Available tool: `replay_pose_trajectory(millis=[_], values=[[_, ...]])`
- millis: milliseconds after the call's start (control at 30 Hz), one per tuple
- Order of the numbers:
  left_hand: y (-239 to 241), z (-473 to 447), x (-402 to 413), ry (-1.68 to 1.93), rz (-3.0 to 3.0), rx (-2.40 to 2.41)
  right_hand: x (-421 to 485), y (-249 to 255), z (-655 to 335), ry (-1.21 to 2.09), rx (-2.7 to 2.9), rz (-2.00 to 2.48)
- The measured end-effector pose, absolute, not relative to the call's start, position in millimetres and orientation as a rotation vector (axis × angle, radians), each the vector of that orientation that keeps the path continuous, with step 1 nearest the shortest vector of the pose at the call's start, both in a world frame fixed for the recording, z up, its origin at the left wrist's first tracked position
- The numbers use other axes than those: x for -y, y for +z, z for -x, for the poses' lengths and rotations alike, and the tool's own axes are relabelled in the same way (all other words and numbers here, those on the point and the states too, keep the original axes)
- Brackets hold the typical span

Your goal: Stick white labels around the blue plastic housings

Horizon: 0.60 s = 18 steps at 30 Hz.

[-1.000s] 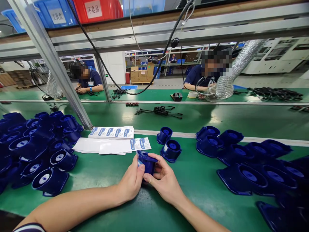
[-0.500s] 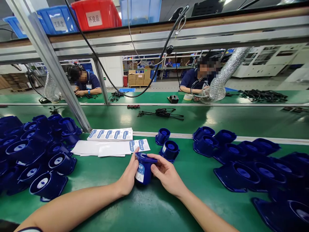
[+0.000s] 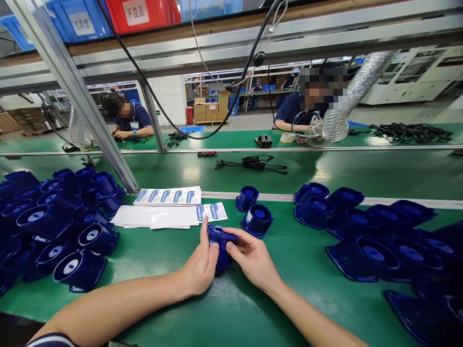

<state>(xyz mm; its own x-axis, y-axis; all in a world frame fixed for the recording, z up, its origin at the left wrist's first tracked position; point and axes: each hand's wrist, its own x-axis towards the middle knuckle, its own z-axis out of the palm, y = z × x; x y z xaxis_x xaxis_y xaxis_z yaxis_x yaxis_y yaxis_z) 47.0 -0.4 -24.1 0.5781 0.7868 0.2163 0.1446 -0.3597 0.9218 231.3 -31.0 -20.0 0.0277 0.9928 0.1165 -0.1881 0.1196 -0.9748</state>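
Note:
A dark blue plastic housing [image 3: 223, 264] with a flange at its top stands between my hands over the green bench. My left hand [image 3: 199, 267] presses against its left side, the thumb and palm covering the label seen there earlier. On the other side my right hand [image 3: 255, 262] grips the flange, thumb in front and fingers over the top edge. Just beyond lie a label strip [image 3: 211, 212] with blue-and-white stickers and blank white backing sheets [image 3: 133, 218]. Two more blue housings, one near [image 3: 256, 221] and one farther [image 3: 247, 198], sit behind my right hand.
Many blue housings are heaped at left [image 3: 68, 270] and more stand at right [image 3: 372, 258]. A metal post [image 3: 97, 115] rises at the left. Black cables [image 3: 253, 163] lie on the strip beyond the bench rail. Two people work across from me.
My left thumb and palm have moved across the front of the housing, hiding its label. My right hand keeps its grip. The view has tipped slightly downward.

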Motion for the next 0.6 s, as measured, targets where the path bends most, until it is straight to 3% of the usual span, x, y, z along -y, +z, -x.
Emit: replay_pose_trajectory(millis=[600], values=[[-28.6, -36.4, -0.7, 0.573, -1.956, -0.584, 17.5, -16.3, -257.6, 1.348, 1.139, 0.984]])
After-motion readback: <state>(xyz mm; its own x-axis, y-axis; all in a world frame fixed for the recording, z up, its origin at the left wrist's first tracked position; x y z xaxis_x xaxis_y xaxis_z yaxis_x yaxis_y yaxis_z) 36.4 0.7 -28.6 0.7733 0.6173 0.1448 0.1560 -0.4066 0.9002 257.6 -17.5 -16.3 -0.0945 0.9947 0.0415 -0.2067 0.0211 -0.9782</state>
